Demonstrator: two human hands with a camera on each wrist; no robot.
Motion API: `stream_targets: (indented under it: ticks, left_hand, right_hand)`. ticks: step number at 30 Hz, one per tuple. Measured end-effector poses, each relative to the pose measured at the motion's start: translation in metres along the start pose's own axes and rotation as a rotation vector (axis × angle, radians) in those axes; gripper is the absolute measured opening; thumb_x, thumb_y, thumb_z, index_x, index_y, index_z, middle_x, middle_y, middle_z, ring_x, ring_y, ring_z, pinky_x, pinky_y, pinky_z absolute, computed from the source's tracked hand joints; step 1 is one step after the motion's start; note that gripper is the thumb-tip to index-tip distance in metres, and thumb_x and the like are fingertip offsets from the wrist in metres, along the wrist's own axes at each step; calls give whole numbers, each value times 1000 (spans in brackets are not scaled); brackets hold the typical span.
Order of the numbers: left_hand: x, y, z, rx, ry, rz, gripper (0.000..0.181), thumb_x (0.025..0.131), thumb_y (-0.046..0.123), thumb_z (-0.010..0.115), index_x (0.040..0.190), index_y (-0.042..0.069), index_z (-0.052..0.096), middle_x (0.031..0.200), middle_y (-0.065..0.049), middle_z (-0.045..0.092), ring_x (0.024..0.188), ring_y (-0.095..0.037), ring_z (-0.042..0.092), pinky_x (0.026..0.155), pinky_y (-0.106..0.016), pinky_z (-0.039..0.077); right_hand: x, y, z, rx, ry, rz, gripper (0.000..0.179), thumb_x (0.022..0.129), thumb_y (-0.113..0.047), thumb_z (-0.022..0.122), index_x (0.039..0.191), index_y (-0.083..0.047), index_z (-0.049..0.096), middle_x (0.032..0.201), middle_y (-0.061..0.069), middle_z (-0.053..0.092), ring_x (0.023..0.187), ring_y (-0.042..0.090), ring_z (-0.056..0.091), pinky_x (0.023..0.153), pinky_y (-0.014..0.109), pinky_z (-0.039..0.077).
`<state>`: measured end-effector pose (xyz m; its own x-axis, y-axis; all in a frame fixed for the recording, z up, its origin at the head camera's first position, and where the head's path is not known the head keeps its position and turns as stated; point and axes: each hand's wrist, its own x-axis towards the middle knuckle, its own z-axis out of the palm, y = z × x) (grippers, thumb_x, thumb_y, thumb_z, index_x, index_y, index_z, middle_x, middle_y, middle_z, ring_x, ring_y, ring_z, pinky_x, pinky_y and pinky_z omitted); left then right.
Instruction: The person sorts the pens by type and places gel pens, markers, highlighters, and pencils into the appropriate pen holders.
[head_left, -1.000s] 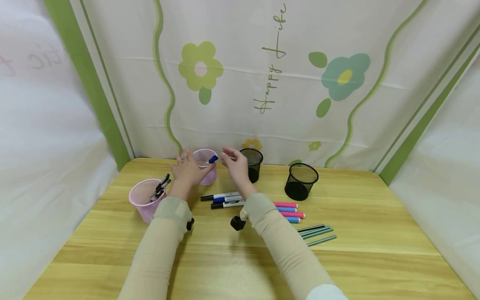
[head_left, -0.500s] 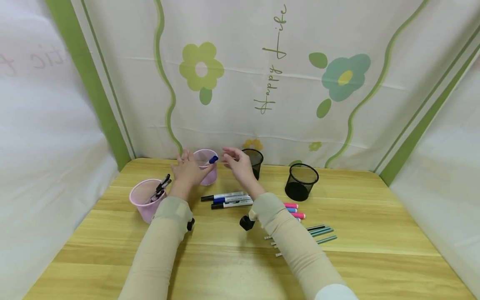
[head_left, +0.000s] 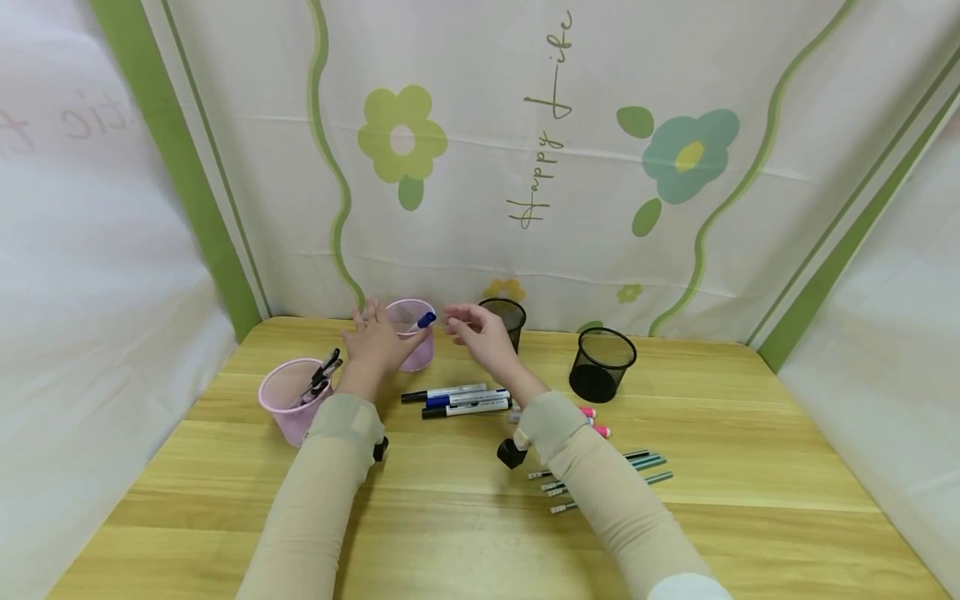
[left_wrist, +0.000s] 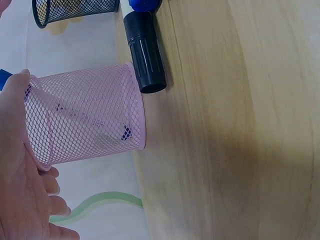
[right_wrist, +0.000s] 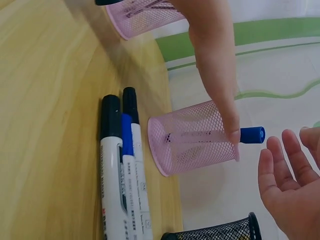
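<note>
My left hand [head_left: 373,343] holds the rim of a pink mesh pen cup [head_left: 418,355], its thumb along the rim and the other fingers on the far side, as the left wrist view shows. A blue-capped whiteboard marker [right_wrist: 252,135] leans inside that cup, cap sticking out over the rim close to the thumb. Just right of the cup, my right hand [head_left: 486,337] hovers with loosely bent fingers and holds nothing. Three whiteboard markers [head_left: 465,402], two with black caps and one with blue, lie on the table in front of the cup.
Another pink cup [head_left: 292,417] with several black pens stands at left. Two black mesh cups stand behind my right hand [head_left: 512,315] and farther right [head_left: 600,375]. Pink and blue felt-tip pens [head_left: 587,413] and several pencils [head_left: 652,463] lie partly under my right forearm.
My right hand has drawn back slightly to the right and toward me, and its forearm has swung right, uncovering more of the markers and pencils. The left hand stays at the cup.
</note>
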<state>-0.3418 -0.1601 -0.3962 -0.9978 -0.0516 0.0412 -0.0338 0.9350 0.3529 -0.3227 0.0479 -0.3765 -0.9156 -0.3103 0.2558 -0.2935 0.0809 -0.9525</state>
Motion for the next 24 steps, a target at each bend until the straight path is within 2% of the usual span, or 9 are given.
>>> stream_targets:
  ticks: [5, 13, 24]
  left_hand:
    - [-1, 0, 0, 7, 1, 4, 124, 89, 85, 41, 160, -10, 5, 167, -29, 0, 151, -52, -5, 114, -75, 8]
    - [-2, 1, -1, -17, 11, 4, 117, 93, 76, 50, 159, -11, 8, 167, -30, -1, 151, -53, -5, 113, -76, 9]
    - [-1, -1, 2, -20, 14, 4, 120, 91, 80, 46, 160, -10, 8, 167, -29, 0, 151, -52, -5, 114, -75, 9]
  right_hand:
    - [-7, 3, -3, -36, -45, -12, 29, 108, -10, 54, 133, 1, 63, 119, 19, 67, 109, 30, 66, 95, 45, 55]
    - [-21, 8, -8, -94, -131, -11, 30, 108, -10, 54, 135, -1, 62, 124, 22, 66, 111, 31, 66, 96, 48, 54]
    - [-35, 24, -17, -141, -192, -27, 32, 107, -9, 56, 137, 0, 60, 124, 24, 66, 110, 35, 66, 92, 48, 56]
